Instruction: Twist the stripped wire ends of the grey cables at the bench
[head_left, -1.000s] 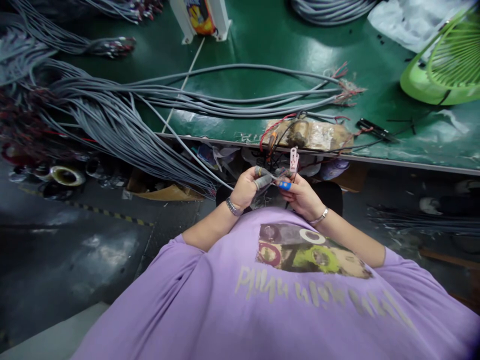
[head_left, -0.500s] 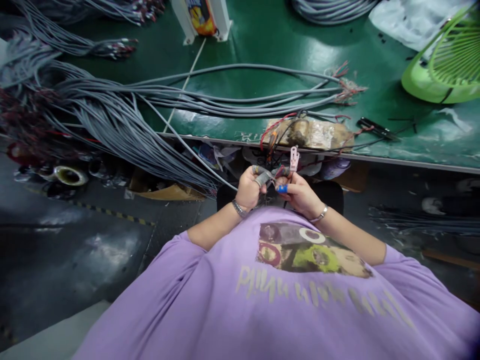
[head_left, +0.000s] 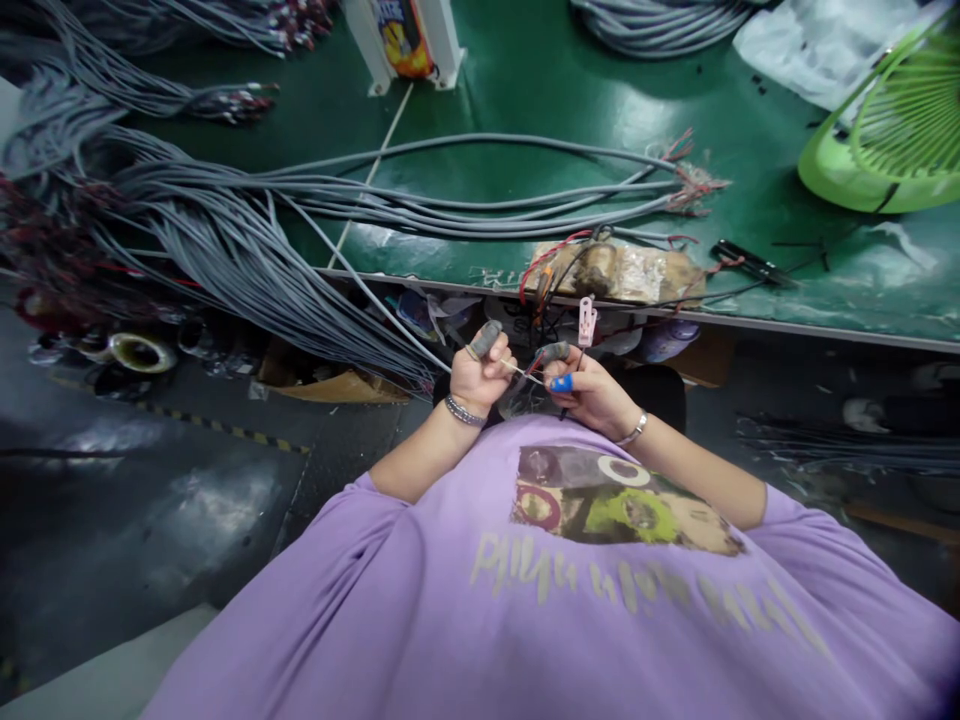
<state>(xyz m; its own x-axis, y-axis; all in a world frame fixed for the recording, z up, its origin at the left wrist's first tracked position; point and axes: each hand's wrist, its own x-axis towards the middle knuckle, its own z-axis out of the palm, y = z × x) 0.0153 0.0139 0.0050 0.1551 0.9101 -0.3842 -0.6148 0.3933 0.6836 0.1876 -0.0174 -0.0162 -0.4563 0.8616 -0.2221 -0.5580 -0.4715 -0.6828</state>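
Note:
In front of my chest, my left hand (head_left: pixel 478 378) is closed on a thin pale wire (head_left: pixel 516 370), its thumb in a grey cover raised. That wire stretches across the small gap to my right hand (head_left: pixel 596 392), whose fingers pinch the end of a wire bundle with red and dark strands (head_left: pixel 534 362). Blue tape (head_left: pixel 560 384) wraps one right finger, and a grey cover sits on another. Just above the right fingers stands a pink clip-like piece (head_left: pixel 587 322); whether the hand touches it I cannot tell.
Grey cables (head_left: pixel 225 230) hang off the left of the green bench (head_left: pixel 510 100). At its front edge are a taped block (head_left: pixel 622 270) with wires and a black-handled tool (head_left: pixel 750 262). A green fan (head_left: pixel 877 150) stands right; a carton (head_left: pixel 337 385) lies below.
My left hand has moved left, away from my right hand, drawing the thin wire out between them. The right hand has stayed nearly in place.

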